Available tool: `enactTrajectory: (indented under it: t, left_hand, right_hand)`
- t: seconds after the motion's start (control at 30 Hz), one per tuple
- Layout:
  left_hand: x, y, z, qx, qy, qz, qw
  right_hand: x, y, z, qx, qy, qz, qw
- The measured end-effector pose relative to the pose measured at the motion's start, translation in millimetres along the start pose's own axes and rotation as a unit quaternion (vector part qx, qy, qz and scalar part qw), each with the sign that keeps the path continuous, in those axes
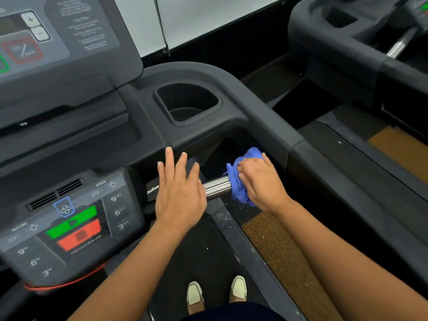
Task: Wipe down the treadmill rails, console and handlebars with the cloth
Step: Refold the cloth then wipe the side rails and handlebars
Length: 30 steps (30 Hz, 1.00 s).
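A blue cloth (240,181) is bunched around the chrome handlebar (216,187) and is gripped there by the right hand (261,181), whose fingers are curled over it. The left hand (179,193) is held flat with straight, slightly spread fingers, holding nothing, over the bar's inner end just beside the console (69,218). A cup holder (187,105) is seen behind the bar. Two pale shoes (194,294) are planted on the dark belt (196,251) below.

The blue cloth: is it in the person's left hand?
No, the right hand grips the blue cloth around the chrome handlebar, while the left hand is open, fingers straight, holding nothing.
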<state>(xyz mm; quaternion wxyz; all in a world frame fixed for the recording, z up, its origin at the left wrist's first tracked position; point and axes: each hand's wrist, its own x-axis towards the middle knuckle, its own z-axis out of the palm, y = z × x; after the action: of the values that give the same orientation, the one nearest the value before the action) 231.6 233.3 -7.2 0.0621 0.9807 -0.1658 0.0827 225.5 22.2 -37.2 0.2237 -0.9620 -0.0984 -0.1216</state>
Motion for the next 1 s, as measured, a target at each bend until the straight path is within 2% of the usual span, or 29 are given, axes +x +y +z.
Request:
enactTrajectory:
  t: [0.17,0.27,0.4,0.47,0.53,0.57,0.73,0.83,0.93,1.0]
  left_hand:
    - [-1,1,0,0.017,-0.025,-0.002,1.000]
    - [0,1,2,0.008,-0.030,0.000,1.000]
    - [-1,0,3,-0.018,-0.042,0.003,0.999]
    - [-1,0,3,-0.023,-0.036,0.004,0.999]
    - [-2,1,3,-0.025,-0.035,0.003,0.999]
    - [-2,1,3,-0.026,-0.034,0.001,0.999]
    - [-3,0,2,-0.028,-0.029,-0.002,0.999]
    - [-4,-1,2,-0.026,-0.037,0.005,0.999]
    - [-3,-2,3,-0.023,-0.038,0.005,0.999]
    - [-2,0,3,-0.020,-0.039,0.007,0.999]
  right_hand:
    - [19,-17,8,-0.083,-0.033,0.037,0.995]
    - [-6,1,6,-0.055,-0.026,-0.019,0.998]
    - [-6,-1,3,-0.031,0.001,0.031,0.999]
    - [20,-10,0,-0.087,-0.057,0.072,0.992]
    - [39,-13,-2,-0.092,-0.135,0.100,0.981]
    - [41,-15,-2,-0.094,-0.141,0.111,0.979]
    - [-4,-17,5,-0.104,0.013,0.052,0.993]
    - [-11,-21,16,-0.053,0.057,0.144,0.987]
    - [1,-32,30,-0.059,0.071,0.198,0.976]
    - [10,-33,30,-0.079,0.044,0.174,0.981]
